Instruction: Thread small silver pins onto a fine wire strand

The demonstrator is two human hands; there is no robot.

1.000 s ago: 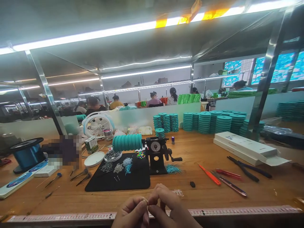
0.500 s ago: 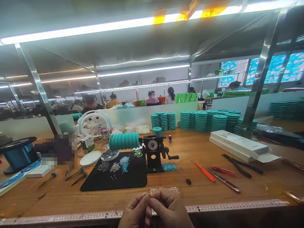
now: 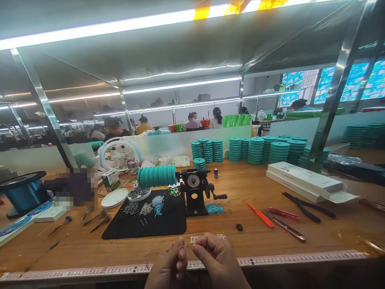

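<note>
At the bottom centre, my left hand point(image 3: 169, 265) and my right hand point(image 3: 215, 261) face each other with a narrow gap between the fingertips. Thumb and forefinger are pinched together on each hand; anything between them is too fine to see. Just beyond lies a short piece of measuring tape point(image 3: 197, 239), partly behind my right hand. Further off stands a black hand-crank winder point(image 3: 193, 200) with a dial, a row of teal foam spools point(image 3: 157, 176) on its shaft. A black mat point(image 3: 129, 226) to its left carries small metal parts point(image 3: 146, 209) and pale blue pieces point(image 3: 158, 201).
A long measuring tape point(image 3: 90, 269) runs along the table's front edge. On the right lie an orange tool point(image 3: 261, 215), tweezers point(image 3: 288, 228), pliers point(image 3: 306, 206) and a white box point(image 3: 306, 180). Teal spool stacks point(image 3: 255, 150) line the back. A large blue line spool point(image 3: 24, 194) stands left.
My hands have moved apart: the fingertips were touching and now have a gap between them. The view has shifted slightly; the things on the table look unmoved.
</note>
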